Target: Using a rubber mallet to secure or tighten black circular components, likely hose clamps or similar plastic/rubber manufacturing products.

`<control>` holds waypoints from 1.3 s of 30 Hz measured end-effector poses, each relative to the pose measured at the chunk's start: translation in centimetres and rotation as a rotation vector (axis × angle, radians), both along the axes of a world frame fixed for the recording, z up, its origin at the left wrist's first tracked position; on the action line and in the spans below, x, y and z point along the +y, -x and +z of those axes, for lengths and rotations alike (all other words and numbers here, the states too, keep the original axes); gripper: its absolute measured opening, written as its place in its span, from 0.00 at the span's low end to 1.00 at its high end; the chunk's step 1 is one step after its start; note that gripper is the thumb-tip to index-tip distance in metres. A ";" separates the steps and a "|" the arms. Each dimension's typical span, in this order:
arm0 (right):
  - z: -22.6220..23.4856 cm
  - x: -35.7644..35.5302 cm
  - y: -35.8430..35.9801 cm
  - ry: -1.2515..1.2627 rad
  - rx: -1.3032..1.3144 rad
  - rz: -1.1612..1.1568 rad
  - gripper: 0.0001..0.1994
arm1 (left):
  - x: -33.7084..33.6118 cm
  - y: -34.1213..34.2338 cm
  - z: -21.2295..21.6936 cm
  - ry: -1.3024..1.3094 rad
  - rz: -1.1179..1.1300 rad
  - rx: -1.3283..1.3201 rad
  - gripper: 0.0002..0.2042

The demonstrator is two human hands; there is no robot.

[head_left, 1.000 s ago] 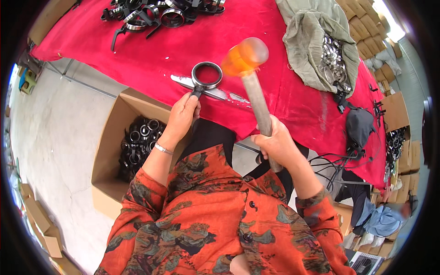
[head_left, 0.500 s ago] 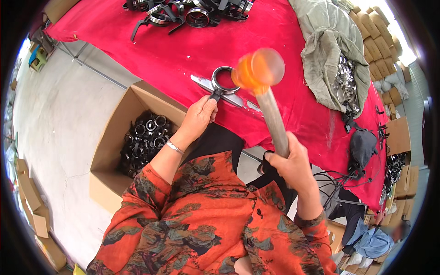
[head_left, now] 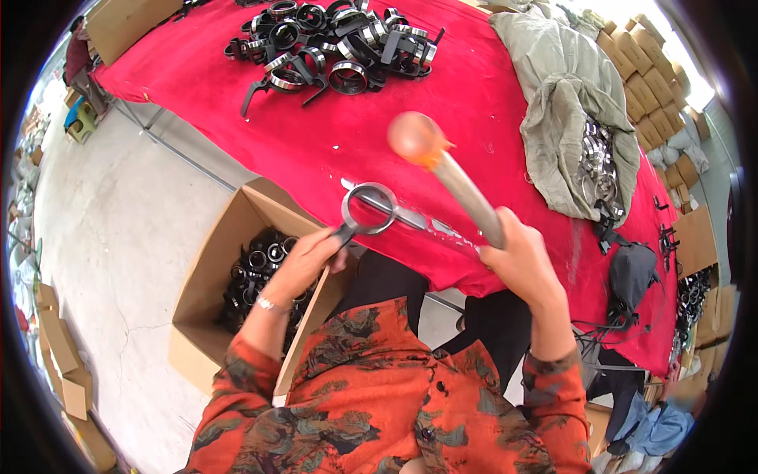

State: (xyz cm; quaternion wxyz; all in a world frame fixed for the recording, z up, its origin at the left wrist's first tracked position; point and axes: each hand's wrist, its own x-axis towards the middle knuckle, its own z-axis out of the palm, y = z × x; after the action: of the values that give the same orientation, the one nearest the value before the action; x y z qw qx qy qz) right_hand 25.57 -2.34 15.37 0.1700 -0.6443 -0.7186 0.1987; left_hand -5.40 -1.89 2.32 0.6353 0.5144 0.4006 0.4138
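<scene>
The left hand (head_left: 304,261) pinched the stem of a metal ring clamp (head_left: 368,209) flat on the red table (head_left: 505,103); the right hand (head_left: 521,265) gripped a raised orange-headed mallet (head_left: 442,162). The clamp looked stiff, light, safest held by its stem.

An open brown cardboard box (head_left: 229,261) stands on the floor below the red surface (head_left: 474,118); flat cartons (head_left: 67,379) lie far left; stacked brown boxes (head_left: 643,75), seemingly cardboard, at upper right
</scene>
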 end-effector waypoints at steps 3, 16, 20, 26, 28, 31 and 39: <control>-0.3 -1.6 -3.5 -0.027 -0.049 -0.064 0.15 | -1.5 6.9 -0.4 0.031 0.041 0.303 0.11; -3.9 -4.2 -4.8 -0.104 -0.203 -0.166 0.19 | 22.0 -1.0 7.1 -1.097 0.696 1.078 0.19; -3.9 -4.5 -4.8 -0.119 -0.202 -0.158 0.19 | 24.9 -2.7 8.3 -0.784 0.594 1.372 0.16; -4.1 -4.8 -5.1 -0.146 -0.197 -0.163 0.19 | 21.2 -5.7 10.0 -1.097 0.326 1.391 0.09; -3.9 -4.9 -5.2 -0.120 -0.190 -0.157 0.18 | 19.8 -7.4 9.7 -1.055 0.281 1.194 0.09; -4.0 -4.9 -5.4 -0.126 -0.170 -0.137 0.19 | 16.9 -11.2 9.4 -0.986 0.094 0.888 0.10; -3.8 -4.1 -5.5 -0.145 -0.138 -0.124 0.19 | 22.5 -13.9 8.2 -1.253 -0.068 0.915 0.09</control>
State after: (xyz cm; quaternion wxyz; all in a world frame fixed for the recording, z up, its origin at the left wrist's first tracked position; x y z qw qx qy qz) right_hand 31.03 -6.46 11.59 0.1781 -0.6856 -0.7001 0.0905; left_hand 8.49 20.64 10.55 0.0098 0.9093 0.2985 0.2899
